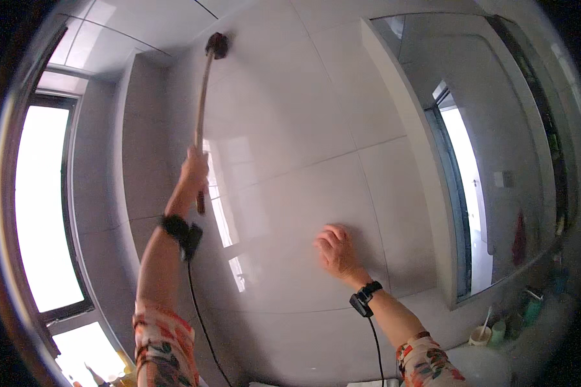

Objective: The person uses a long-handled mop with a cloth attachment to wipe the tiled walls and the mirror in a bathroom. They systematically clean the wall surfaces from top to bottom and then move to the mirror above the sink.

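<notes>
At the lower right, a narrow ledge (459, 335) is partly lost in shadow, and a short row of toiletries is carried by it. A cream cup (479, 337) is stood upright near its closer end, and a pale toothbrush (487, 317) is held slanting in that cup. Just to the right, a light green cup (498, 333) is set. Farther along, a darker green container (532, 311) is placed near it (its outline is blurred by the dimness). Beyond that, other small items can barely be made out.
</notes>
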Tool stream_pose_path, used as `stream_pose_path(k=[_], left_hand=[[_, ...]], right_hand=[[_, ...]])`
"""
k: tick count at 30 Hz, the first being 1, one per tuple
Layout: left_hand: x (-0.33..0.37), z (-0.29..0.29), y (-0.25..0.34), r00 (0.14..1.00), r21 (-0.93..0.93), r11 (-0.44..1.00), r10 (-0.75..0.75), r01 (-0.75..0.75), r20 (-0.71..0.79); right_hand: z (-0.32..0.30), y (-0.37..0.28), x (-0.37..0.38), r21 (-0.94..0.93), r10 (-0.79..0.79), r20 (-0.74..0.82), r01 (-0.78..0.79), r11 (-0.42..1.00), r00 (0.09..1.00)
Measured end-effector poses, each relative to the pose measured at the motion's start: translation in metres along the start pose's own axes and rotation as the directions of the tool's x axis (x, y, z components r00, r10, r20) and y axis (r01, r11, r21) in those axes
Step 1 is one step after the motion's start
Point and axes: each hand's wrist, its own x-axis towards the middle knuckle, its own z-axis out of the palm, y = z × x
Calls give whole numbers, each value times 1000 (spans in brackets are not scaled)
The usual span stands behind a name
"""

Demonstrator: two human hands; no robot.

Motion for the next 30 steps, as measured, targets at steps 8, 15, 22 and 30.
stream_pose_path(k=[8,15,22,30], left_hand=[[-238,2,-114,975,119,980,-176,161,135],[-393,-3,-131,981,250,963,-138,100,138],[-202,-7,-103,965,89,983,-176,161,193],[-24,8,19,992,64,995,-82,76,101]], right_hand=[[-5,-4,2,-64,-7,-5,7,998,1000],[-6,-7,4,-125,-5,46,11,992,999],[-14,-8,6,-172,-24,92,40,984,995],[-19,-3,6,-168,-36,33,41,985,999]])
